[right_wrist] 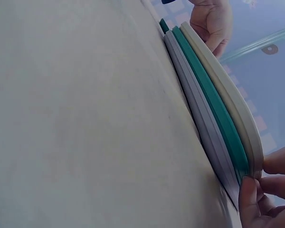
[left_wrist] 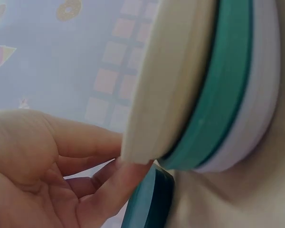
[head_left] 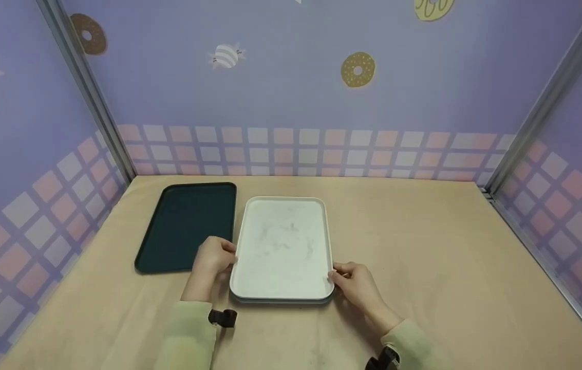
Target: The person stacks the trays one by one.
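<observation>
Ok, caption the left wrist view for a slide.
The left hand pinches the edge of a white tray stacked above a green tray and a pale tray.

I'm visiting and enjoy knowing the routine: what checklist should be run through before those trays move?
1. Grip of the left hand on the white, rectangular, plastic-looking tray: ok, pinching its edge.
2. Grip of the right hand: ok, at the same tray's opposite side.
3. Right fingertips clear of the green, rectangular, plastic-looking tray beneath: cannot tell.
4. White tray free of objects: ok, nothing lies on it.
5. Dark green, rectangular, plastic-looking tray apart from the white one: ok, lying to its left.
</observation>
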`<state>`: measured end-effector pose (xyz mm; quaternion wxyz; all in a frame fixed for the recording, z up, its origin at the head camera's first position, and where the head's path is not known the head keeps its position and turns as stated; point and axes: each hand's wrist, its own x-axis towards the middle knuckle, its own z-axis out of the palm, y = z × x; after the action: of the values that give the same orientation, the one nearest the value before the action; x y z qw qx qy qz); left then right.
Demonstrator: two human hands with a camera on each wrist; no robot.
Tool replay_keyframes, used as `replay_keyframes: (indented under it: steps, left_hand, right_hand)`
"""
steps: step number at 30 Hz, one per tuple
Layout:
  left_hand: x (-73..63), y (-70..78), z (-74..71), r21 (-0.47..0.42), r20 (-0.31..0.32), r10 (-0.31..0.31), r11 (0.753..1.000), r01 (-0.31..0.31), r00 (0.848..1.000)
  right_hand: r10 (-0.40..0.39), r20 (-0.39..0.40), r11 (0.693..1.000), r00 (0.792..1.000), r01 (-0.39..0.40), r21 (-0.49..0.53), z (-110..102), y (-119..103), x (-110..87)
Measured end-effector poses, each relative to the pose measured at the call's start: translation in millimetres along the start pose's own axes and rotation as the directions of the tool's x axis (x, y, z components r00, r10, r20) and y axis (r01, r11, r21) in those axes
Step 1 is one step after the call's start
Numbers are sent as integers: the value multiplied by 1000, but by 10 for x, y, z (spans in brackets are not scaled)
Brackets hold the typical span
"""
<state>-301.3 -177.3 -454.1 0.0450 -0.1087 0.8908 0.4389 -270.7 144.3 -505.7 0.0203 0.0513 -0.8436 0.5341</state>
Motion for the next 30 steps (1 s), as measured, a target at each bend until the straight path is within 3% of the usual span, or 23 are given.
replay_keyframes:
  steps: [13,30]
  left_hand:
    - [-14,3,8,20,-12,3,1000,-3,1000]
    - [-12,3,-9,0,6,-18,1000,18,1000]
  right_hand:
    - [38,6,999,999,-38,15,10,13,36]
    - [199,78,952,977,-211,220,-9,52,63]
